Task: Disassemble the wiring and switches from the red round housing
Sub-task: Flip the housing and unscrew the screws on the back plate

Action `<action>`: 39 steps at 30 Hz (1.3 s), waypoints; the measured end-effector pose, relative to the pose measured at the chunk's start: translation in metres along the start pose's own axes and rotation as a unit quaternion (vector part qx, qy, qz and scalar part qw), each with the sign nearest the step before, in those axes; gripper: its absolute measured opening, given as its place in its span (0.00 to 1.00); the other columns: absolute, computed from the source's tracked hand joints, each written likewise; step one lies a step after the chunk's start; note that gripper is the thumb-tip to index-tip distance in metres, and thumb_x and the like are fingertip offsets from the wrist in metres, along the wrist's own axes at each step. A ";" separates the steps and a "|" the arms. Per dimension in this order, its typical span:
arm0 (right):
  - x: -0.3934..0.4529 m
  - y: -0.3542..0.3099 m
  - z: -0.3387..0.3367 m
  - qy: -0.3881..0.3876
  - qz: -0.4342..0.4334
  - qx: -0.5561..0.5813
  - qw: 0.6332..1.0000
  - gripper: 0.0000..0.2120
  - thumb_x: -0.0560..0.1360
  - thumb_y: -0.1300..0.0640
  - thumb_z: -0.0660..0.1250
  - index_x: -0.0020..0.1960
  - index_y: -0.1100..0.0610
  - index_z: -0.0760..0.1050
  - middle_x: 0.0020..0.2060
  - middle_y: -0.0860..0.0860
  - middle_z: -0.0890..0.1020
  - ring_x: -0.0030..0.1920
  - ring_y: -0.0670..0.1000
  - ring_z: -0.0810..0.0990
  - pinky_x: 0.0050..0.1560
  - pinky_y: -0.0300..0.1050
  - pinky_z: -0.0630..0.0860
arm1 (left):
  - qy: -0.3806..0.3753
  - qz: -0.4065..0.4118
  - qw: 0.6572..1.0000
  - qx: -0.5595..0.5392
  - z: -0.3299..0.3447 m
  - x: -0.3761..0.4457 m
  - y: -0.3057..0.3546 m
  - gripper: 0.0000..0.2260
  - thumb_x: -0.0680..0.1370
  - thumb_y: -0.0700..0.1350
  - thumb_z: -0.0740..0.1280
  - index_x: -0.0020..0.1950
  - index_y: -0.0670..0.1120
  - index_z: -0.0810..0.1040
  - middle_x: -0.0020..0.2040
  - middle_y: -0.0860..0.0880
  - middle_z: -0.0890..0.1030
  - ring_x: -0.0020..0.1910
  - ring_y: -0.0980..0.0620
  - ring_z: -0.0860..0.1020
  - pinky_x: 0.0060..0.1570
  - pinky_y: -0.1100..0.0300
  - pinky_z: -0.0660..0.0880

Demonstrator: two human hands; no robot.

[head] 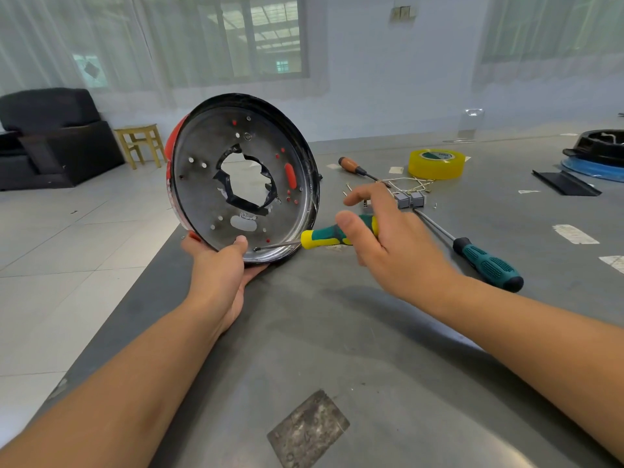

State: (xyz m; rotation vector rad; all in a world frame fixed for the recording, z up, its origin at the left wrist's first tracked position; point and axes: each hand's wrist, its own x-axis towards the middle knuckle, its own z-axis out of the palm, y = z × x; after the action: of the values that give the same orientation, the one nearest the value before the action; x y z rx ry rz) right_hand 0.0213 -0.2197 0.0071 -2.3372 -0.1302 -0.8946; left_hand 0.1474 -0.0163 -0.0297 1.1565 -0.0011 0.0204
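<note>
The red round housing (202,190) stands on edge at the table's left side, its grey inner plate with a ragged central hole facing me. My left hand (219,278) grips its bottom rim, thumb inside. My right hand (395,244) holds a green-and-yellow screwdriver (324,236), whose tip touches a screw at the lower inside rim. Two grey switches (410,199) with pale wiring (405,184) lie on the table behind my right hand.
On the grey table (337,332) lie a teal-and-black screwdriver (486,261), an orange-handled screwdriver (353,165), a yellow tape roll (435,163) and a black strip (565,184). A black part on a blue ring (594,157) sits far right. The table's edge runs diagonally at left.
</note>
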 end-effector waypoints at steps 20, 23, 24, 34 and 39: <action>0.002 0.013 0.000 -0.001 -0.041 -0.014 0.999 0.13 0.80 0.40 0.59 0.59 0.45 0.64 0.32 0.48 0.78 0.34 0.45 0.76 0.33 0.36 0.68 | 0.004 0.000 1.000 0.002 -0.001 -0.002 0.001 0.21 0.84 0.31 0.63 0.68 0.53 0.64 0.70 0.49 0.76 0.63 0.44 0.82 0.52 0.39 0.85; -0.005 0.013 -0.002 -0.023 -0.164 -0.048 0.985 0.19 0.75 0.54 0.67 0.64 0.50 0.66 0.48 0.48 0.76 0.41 0.44 0.72 0.43 0.31 0.68 | 0.002 0.000 1.000 0.006 0.000 -0.002 0.001 0.19 0.84 0.31 0.63 0.65 0.53 0.64 0.70 0.48 0.76 0.62 0.44 0.82 0.50 0.40 0.85; -0.005 0.015 -0.002 -0.027 -0.144 -0.048 0.988 0.19 0.75 0.53 0.67 0.64 0.49 0.66 0.49 0.48 0.77 0.41 0.44 0.73 0.44 0.33 0.69 | 0.003 0.000 1.000 0.006 0.000 -0.002 0.001 0.19 0.84 0.31 0.63 0.65 0.53 0.64 0.70 0.48 0.75 0.63 0.44 0.82 0.51 0.40 0.85; -0.006 0.016 0.001 -0.014 -0.134 0.022 0.991 0.18 0.74 0.62 0.70 0.63 0.57 0.73 0.54 0.51 0.77 0.52 0.45 0.77 0.52 0.33 0.74 | 0.001 0.005 1.000 0.007 -0.001 -0.001 0.000 0.22 0.84 0.31 0.63 0.68 0.54 0.63 0.71 0.49 0.75 0.64 0.45 0.81 0.51 0.41 0.85; -0.003 0.010 0.006 0.005 0.115 0.103 0.988 0.10 0.83 0.41 0.59 0.56 0.46 0.71 0.39 0.47 0.84 0.35 0.44 0.83 0.40 0.37 0.75 | -0.005 0.007 1.000 0.010 -0.001 -0.001 0.000 0.22 0.84 0.32 0.63 0.68 0.55 0.63 0.71 0.49 0.75 0.64 0.45 0.81 0.50 0.42 0.85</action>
State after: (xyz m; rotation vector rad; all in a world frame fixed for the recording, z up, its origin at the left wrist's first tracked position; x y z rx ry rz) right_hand 0.0252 -0.2241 -0.0038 -2.1040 0.0488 -0.7411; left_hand 0.1460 -0.0150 -0.0304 1.1769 -0.0175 0.0275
